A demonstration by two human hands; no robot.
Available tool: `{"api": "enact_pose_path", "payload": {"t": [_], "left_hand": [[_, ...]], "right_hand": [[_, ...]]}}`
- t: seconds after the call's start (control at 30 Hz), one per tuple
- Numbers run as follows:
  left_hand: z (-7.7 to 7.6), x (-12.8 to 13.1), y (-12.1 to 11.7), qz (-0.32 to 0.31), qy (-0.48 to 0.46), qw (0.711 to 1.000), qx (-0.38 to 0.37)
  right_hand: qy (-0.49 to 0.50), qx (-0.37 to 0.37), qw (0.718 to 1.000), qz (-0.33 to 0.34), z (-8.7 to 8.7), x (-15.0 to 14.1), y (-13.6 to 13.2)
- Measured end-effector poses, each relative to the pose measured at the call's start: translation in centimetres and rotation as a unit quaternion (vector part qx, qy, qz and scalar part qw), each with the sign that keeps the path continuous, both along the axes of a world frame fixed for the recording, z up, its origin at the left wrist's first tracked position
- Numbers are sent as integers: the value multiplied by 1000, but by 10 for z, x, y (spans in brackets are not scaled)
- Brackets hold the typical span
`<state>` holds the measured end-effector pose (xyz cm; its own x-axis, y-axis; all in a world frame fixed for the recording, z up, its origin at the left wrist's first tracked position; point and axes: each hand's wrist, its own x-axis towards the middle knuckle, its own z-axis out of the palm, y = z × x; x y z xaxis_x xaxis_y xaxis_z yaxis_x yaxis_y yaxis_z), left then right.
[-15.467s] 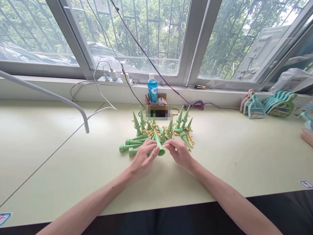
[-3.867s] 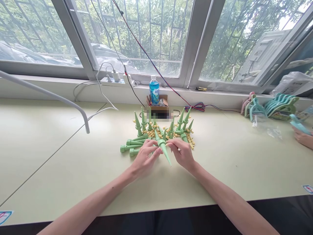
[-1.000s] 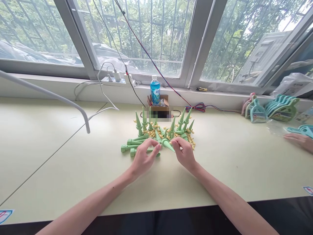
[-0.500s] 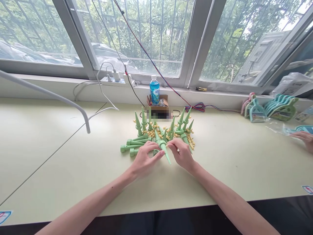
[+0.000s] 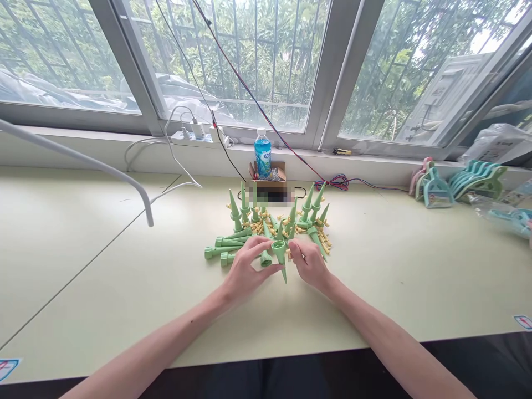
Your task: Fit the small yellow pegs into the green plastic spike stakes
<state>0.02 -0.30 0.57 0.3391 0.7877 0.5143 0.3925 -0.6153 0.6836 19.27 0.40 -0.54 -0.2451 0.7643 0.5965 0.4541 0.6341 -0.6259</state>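
Observation:
My left hand point(image 5: 246, 267) and my right hand point(image 5: 306, 263) meet over a green cone-shaped spike point(image 5: 281, 256), tip pointing down towards me, its round open end facing up. Both hands pinch it with curled fingers. A second green piece point(image 5: 265, 259) lies under my left fingers. Behind the hands a pile of green spikes point(image 5: 233, 242) lies on the pale green table point(image 5: 124, 277), some standing upright point(image 5: 310, 206), mixed with several small yellow parts point(image 5: 322, 235).
A cardboard box point(image 5: 268, 183) and a blue bottle point(image 5: 262, 153) stand behind the pile by the window sill. White cables point(image 5: 174, 166) and a white tube point(image 5: 103, 172) cross the left. Stacked teal and pink plastic scoops point(image 5: 457, 183) sit at the far right.
The spike has turned in my hands: its open end now faces up and its tip points nearer to me. The other person's hand at the right edge has left the view.

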Motion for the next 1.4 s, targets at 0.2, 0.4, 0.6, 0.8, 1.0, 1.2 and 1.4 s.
{"api": "enact_pose_path", "payload": {"t": [0.2,0.4,0.6,0.8,1.0,1.2,1.4], "left_hand": [[-5,0,1,12,19,1000,-8],[-5,-1,2,69,24,997,-40],[1,0,2,38,26,997,-60],[5,0,2,12,-9,994,-110],[9,-2,2,7,-7,987,-162],[11,-2,0,25,-2,978,-208],[14,-1,0,-3,38,977,-211]], "right_hand": [[14,-13,1000,6,4,-1,-1],[15,-5,1000,-5,4,0,1],[43,3,999,-22,5,-1,0],[27,33,999,-11,6,1,0],[-15,45,997,53,6,2,-2],[2,73,995,64,4,3,0],[1,93,993,69,2,3,2]]}}
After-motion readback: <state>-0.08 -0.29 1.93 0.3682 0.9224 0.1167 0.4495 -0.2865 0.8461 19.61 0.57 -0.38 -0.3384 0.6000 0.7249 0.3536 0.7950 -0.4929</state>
